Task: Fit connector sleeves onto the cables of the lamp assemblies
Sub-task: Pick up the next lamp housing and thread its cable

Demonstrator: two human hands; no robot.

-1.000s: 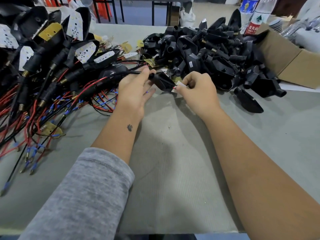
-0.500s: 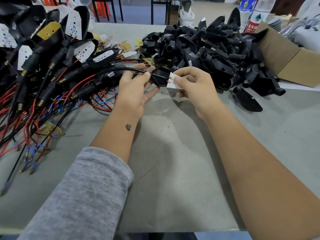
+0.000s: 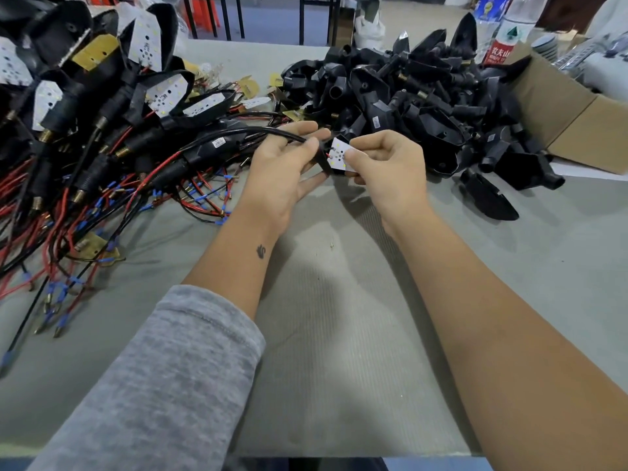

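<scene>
Step in hand: one lamp assembly (image 3: 334, 154) held up between both hands, above the table (image 3: 339, 334), near its far middle.
Left hand (image 3: 285, 164): thumb and forefinger pinch the black cable (image 3: 258, 132) where it enters the black housing; other fingers loosely extended.
Right hand (image 3: 390, 164): fingers curled round the white LED board (image 3: 339, 156), gripping it by its edge.
Sleeve on this cable: cannot tell; the join is hidden behind the fingers.
Done, by my reading: pile of wired assemblies (image 3: 102, 130) at left, boards seated and leads trailing, looks like worked stock.
Left to do: heap of empty black housings (image 3: 424, 107) at right, no boards or wires showing; a good share appears to remain.
Materials, assembly: matte black moulded plastic shell, pointed and leaf-shaped; flat white board dotted with small LEDs.
Materials, leads: thin red and black wires (image 3: 190, 195), blue insulated crimp ends, brass threaded collars on ribbed black stems.
Surface: grey fibrous mat, finely ribbed, with a few specks of debris.
Surroundings: open cardboard box (image 3: 577, 124) far right; plastic bottle (image 3: 506, 35) with red label behind the heap.
</scene>
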